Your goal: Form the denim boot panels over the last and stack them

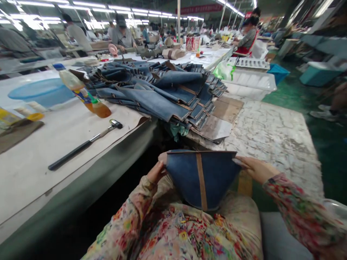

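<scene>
A dark blue leather-like piece with a brown strip down its middle is stretched between my hands above my lap. My left hand grips its upper left corner, thumb on the near side. At the upper right corner, my right hand pinches the edge, its fingertips partly behind the piece. Beyond it, a large heap of similar blue pieces lies overlapped on the table. The piece hides part of my lap.
On the left table lie a hammer, bottles holding amber liquid and a blue basin. A worn pale board extends to my right, with a white plastic tray behind it. Several people work farther back.
</scene>
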`<state>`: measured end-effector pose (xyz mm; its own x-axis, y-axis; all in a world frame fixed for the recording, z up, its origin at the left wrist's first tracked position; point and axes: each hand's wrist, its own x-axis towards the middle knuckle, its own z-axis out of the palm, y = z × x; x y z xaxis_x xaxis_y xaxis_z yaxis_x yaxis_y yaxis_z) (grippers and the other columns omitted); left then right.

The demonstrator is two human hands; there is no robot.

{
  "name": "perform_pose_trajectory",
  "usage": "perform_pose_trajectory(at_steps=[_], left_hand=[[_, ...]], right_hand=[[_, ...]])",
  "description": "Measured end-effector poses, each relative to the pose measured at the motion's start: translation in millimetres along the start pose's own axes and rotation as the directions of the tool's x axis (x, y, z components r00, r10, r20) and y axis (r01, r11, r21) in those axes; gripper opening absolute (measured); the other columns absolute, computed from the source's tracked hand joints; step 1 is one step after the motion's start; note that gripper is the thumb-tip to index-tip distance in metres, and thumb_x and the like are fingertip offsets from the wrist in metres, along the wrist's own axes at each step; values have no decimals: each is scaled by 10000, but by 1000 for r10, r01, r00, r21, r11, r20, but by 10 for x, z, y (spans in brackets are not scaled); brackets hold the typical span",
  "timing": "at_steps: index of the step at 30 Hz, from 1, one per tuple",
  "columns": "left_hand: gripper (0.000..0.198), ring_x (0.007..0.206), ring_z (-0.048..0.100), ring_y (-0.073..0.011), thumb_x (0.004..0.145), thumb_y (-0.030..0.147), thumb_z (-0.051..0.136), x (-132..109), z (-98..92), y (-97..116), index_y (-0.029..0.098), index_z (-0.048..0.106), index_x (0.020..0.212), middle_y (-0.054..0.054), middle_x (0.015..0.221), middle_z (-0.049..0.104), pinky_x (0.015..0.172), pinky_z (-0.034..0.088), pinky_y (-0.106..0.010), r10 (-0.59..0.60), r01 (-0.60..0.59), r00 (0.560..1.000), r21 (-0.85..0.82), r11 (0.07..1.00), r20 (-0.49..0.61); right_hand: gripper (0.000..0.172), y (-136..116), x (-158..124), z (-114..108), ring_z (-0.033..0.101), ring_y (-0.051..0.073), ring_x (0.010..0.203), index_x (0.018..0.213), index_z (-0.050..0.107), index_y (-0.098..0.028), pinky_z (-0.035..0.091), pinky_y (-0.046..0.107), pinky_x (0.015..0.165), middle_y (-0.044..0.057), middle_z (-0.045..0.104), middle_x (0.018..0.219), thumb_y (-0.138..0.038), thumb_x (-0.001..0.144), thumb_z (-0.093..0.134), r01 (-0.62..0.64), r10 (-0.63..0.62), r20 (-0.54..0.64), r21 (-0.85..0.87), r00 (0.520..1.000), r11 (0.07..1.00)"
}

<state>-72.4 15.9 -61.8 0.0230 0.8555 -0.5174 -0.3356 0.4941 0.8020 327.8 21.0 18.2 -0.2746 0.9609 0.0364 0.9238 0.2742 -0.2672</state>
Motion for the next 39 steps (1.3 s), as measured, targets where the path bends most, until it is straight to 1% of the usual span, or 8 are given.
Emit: perform_pose_trajectory(at_steps=[3,5,8,11,15,25,33,39], left_hand=[[440,1082,512,-199,739,456,572,40,-108,261,217,524,1105,-68,1160,561,859,444,-321,221,-209,969,109,972,-112],[392,1042,531,-186,758,411,551,23,-47,419,181,537,1075,-79,1117,576,887,431,-323,467,-410,877,330,850,-113],[301,992,549,-184,796,326,503,-109,324,562,164,566,1041,-81,1057,596,911,420,-352,700,-636,684,638,434,206],[274,1037,524,-171,825,238,470,-326,883,631,174,559,1077,-75,1084,591,936,407,-337,665,-792,471,609,30,579],[299,1069,504,-152,842,200,453,-499,1454,629,175,529,1129,-68,1120,584,934,406,-303,568,-880,267,438,-186,778],[404,1171,442,-163,868,215,409,-145,1596,-180,218,425,1272,-33,1264,517,1053,258,-385,388,-751,296,463,-471,873],[369,1169,436,-172,856,220,440,-183,1504,-158,258,484,1220,-16,1257,518,1039,259,-369,418,-680,228,451,-578,880],[260,975,523,-186,861,219,433,-341,1604,-105,219,579,1076,-54,1036,610,855,365,-348,461,-628,358,575,-524,812]], right_hand=[[419,75,-208,191,610,203,901,1145,557,-212,496,328,773,62,634,1036,-401,823,365,-12,12,2,86,1000,996],[418,17,-235,182,583,206,957,1111,563,-190,467,339,844,83,614,1056,-435,841,358,-15,35,-149,133,988,991],[364,-110,-187,156,575,207,954,983,592,-183,453,335,857,91,612,1014,-444,844,380,-26,77,-298,170,951,985],[317,-187,-165,261,601,188,844,894,587,-191,487,306,751,74,627,913,-423,851,376,-31,76,-252,179,965,983],[268,-199,-318,536,608,178,844,892,574,-202,498,296,748,69,630,925,-383,853,380,-44,95,-284,182,954,982],[341,-344,-773,978,473,164,1152,1185,485,-208,412,309,977,62,486,1265,-268,861,396,-41,179,-353,365,918,930],[358,-346,-760,968,487,166,1136,1187,492,-204,411,308,977,63,496,1257,-260,844,403,-24,188,-370,405,910,914],[334,-347,-676,774,511,180,1104,1118,546,-176,412,330,966,76,537,1206,-306,840,415,-21,189,-345,436,919,900]])
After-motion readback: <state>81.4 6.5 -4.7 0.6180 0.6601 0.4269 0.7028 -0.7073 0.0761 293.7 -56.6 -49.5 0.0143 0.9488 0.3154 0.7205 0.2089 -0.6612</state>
